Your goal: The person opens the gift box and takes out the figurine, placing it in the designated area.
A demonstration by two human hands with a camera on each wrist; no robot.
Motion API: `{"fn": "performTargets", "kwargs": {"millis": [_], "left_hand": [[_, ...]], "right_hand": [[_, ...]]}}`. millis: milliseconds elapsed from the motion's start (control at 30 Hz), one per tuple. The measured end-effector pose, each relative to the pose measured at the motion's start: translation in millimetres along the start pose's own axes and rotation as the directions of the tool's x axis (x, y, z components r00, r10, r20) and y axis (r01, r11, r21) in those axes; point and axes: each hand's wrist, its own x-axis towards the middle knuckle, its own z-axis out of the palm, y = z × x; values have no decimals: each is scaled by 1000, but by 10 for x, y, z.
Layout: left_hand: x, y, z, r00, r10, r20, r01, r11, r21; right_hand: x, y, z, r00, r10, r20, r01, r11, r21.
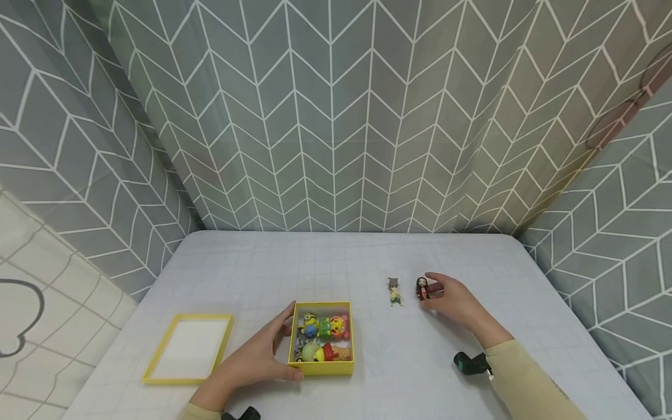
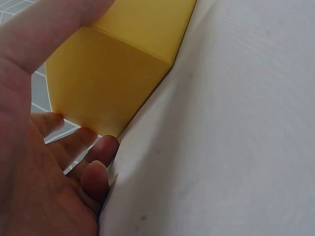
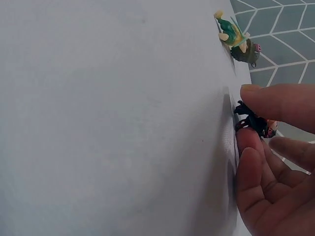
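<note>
- The left hand (image 1: 251, 363) grips the yellow box (image 1: 321, 367) at its left wall: the thumb lies along the far left corner and the fingers curl round the near left corner.
- The left wrist view confirms contact: the fingers (image 2: 93, 162) curl under the box wall (image 2: 106, 81) where it meets the table (image 2: 231, 128).
- The yellow box stands open on the table, near the front edge, left of centre. It holds several small toy figures (image 1: 320, 335), packed close together.
- The right hand (image 1: 455, 303) rests on the table, well apart from the left hand, right of centre.
- The right thumb and forefinger pinch a dark-haired figurine in red (image 1: 422, 289), which stands upright on the table.
- In the right wrist view, the thumb (image 3: 280, 105) and the fingers close on this figurine (image 3: 253, 123) from both sides.
- A second figurine in green (image 1: 395, 291) stands just beside the first, to its left, untouched.
- The yellow lid (image 1: 189, 349) lies flat, inner side up, left of the box and near the left hand.
</note>
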Motion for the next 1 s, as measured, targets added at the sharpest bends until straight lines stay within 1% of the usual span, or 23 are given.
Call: {"fn": "performTargets", "kwargs": {"millis": [267, 567, 833, 1000], "left_hand": [[-9, 1, -3, 1000, 4, -3, -4, 1000, 0], [-8, -2, 6, 1000, 1, 1, -1, 1000, -12], [-2, -22, 8, 1000, 14, -3, -14, 1000, -15], [9, -22, 0, 1000, 17, -7, -17, 1000, -1]], "right_hand": [[30, 28, 5, 1000, -5, -1, 5, 1000, -8], [85, 73, 27, 999, 35, 38, -33, 999, -34], [75, 26, -9, 995, 82, 64, -82, 997, -3], [87, 49, -28, 995, 68, 72, -68, 998, 5]]}}
